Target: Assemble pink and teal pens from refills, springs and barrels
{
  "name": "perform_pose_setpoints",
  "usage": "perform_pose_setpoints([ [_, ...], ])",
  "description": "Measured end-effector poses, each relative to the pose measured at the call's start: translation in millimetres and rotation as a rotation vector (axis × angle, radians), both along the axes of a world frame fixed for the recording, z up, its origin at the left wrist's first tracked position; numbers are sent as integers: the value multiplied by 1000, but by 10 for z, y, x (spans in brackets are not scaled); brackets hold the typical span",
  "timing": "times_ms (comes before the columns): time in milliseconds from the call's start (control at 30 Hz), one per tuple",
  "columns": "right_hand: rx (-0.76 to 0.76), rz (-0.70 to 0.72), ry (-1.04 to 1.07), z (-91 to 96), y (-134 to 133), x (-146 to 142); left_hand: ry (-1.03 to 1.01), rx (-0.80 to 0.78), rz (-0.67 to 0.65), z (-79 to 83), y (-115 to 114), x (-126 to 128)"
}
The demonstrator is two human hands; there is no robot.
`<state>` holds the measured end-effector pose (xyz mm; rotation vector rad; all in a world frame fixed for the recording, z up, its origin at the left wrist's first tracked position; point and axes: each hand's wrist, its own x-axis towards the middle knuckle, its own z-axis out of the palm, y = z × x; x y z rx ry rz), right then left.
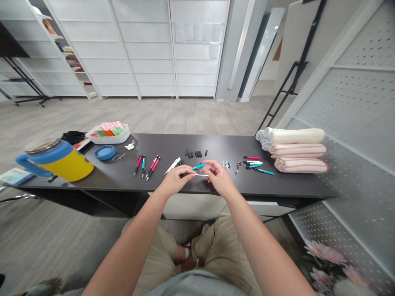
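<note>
My left hand (178, 179) and my right hand (218, 176) are close together above the front of the dark table, fingers closed. A teal pen barrel (198, 166) spans between their fingertips. Just below it, a thin white pen refill (202, 175) also reaches from one hand to the other. Beyond my hands lie several short black pen grips (196, 153). White refills (173, 165) lie beside my left hand, which partly hides them. To the right are small silvery pen parts (227, 165) and a group of red, white and teal barrels (254, 163).
Several assembled pens (152, 167) lie at left, near a blue lid (105, 152), a white basket (109, 139) of colourful packets and a large yellow-and-blue mug (61, 160). Rolled towels (298, 151) are stacked at the table's right end. A perforated panel (354, 123) stands beyond them.
</note>
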<state>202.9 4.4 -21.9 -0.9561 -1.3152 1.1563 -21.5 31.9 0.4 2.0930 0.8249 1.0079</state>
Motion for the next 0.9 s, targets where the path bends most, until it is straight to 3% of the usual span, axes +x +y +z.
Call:
perform_pose_setpoints([
  [267,25,40,79,19,-43,-10,-12,-65,84,-7,-2,0],
  [567,41,-25,-211,75,-78,2,1,-26,26,-14,-5,21],
  [733,53,-114,-157,95,-77,25,-19,-83,98,-37,42,-15],
  [900,55,-81,-57,74,-51,2,-83,-164,95,-97,84,-20],
])
